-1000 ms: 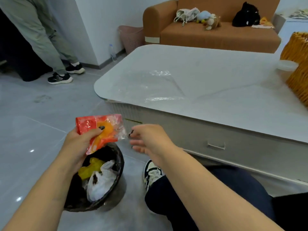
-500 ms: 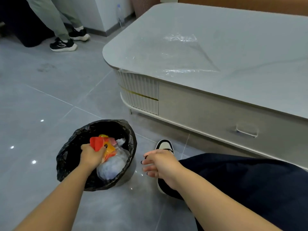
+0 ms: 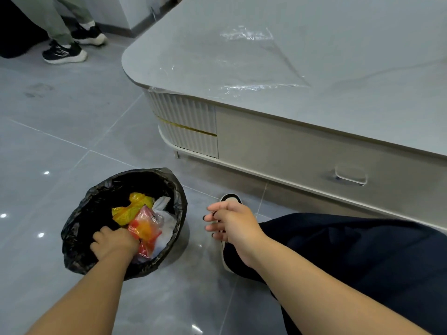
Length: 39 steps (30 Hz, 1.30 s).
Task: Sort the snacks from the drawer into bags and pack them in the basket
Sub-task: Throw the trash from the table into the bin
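Note:
My left hand (image 3: 113, 245) reaches down into the black-lined trash bin (image 3: 79, 213) on the floor. It grips the edge of a red and orange snack wrapper (image 3: 145, 228), and its fingertips are hidden. The wrapper lies on a yellow wrapper (image 3: 131, 206) and a white bag (image 3: 167, 213) inside the bin. My right hand (image 3: 232, 221) hovers to the right of the bin above my shoe, fingers loosely curled and holding nothing. A clear plastic bag (image 3: 254, 61) lies flat on the table top (image 3: 338, 44). The drawer (image 3: 290, 151) in the table's front is closed.
The low grey table stands to the right, and its drawer handle (image 3: 350, 176) faces me. My leg in dark trousers (image 3: 350, 257) and my shoe (image 3: 229, 198) are beside the bin. Another person's legs and black shoes (image 3: 64, 53) are at the far left on the tiled floor.
My left hand brought the red wrapper down from chest height into the bin and pushed it deeper. My view tilted down, and the sofa and basket left it. My right hand lowered.

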Motion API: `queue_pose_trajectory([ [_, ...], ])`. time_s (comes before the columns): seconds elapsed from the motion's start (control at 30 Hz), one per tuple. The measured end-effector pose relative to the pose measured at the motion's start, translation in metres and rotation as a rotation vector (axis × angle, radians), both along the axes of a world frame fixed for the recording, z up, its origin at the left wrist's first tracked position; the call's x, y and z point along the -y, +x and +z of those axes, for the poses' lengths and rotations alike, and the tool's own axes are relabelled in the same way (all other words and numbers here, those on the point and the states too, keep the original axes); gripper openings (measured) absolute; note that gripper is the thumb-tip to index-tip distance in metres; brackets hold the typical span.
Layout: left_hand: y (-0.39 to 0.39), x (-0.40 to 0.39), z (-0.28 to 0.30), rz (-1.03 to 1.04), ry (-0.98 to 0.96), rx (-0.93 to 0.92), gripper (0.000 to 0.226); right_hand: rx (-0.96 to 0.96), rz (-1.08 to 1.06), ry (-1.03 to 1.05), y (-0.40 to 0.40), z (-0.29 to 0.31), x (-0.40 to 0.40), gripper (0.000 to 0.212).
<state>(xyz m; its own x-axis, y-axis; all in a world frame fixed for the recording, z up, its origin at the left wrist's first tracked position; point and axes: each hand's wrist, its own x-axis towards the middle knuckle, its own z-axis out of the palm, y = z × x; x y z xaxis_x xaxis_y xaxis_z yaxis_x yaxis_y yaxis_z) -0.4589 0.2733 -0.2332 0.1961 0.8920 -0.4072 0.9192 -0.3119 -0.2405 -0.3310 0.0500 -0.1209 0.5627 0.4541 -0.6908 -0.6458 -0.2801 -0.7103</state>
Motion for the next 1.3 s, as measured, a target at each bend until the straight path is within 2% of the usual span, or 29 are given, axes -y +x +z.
queue_pose_trajectory([
  [0.07,-0.003,0.001,0.004,-0.087,0.035,-0.062,0.045,0.005,0.023,-0.023,-0.003,0.000,0.003,0.024],
  [0.17,-0.004,0.001,0.012,-0.151,0.080,-0.027,0.061,0.020,0.042,-0.031,-0.003,0.004,0.007,0.025],
  [0.23,0.000,0.007,0.026,-0.223,0.117,0.036,0.055,0.032,0.040,-0.008,-0.001,0.012,0.010,0.024],
  [0.3,0.011,0.017,0.043,-0.313,0.112,0.131,0.045,0.057,0.027,0.019,0.002,0.022,0.013,0.023],
  [0.43,0.050,0.051,0.091,-0.477,0.050,0.368,0.046,0.146,0.040,0.048,0.017,0.047,0.026,0.022],
  [0.6,0.103,0.114,0.159,-0.635,-0.088,0.680,0.044,0.365,0.127,-0.002,0.048,0.090,0.063,0.019],
  [0.8,0.166,0.194,0.239,-0.790,-0.194,0.906,0.037,0.609,0.076,-0.068,0.095,0.147,0.139,0.017],
  [0.9,0.195,0.227,0.260,-0.876,-0.245,0.933,0.034,0.815,0.084,-0.213,0.119,0.159,0.183,0.019],
  [1.03,0.234,0.266,0.267,-0.982,-0.289,0.864,0.035,1.054,0.223,-0.499,0.150,0.153,0.239,0.022],
  [1.1,0.254,0.284,0.262,-1.023,-0.309,0.816,0.036,1.046,0.297,-0.644,0.166,0.146,0.258,0.033],
  [1.2,0.287,0.306,0.249,-1.065,-0.347,0.752,0.042,0.910,0.419,-0.857,0.190,0.140,0.275,0.052],
  [1.3,0.325,0.326,0.241,-1.078,-0.376,0.717,0.052,0.857,0.489,-0.992,0.216,0.135,0.287,0.055],
])
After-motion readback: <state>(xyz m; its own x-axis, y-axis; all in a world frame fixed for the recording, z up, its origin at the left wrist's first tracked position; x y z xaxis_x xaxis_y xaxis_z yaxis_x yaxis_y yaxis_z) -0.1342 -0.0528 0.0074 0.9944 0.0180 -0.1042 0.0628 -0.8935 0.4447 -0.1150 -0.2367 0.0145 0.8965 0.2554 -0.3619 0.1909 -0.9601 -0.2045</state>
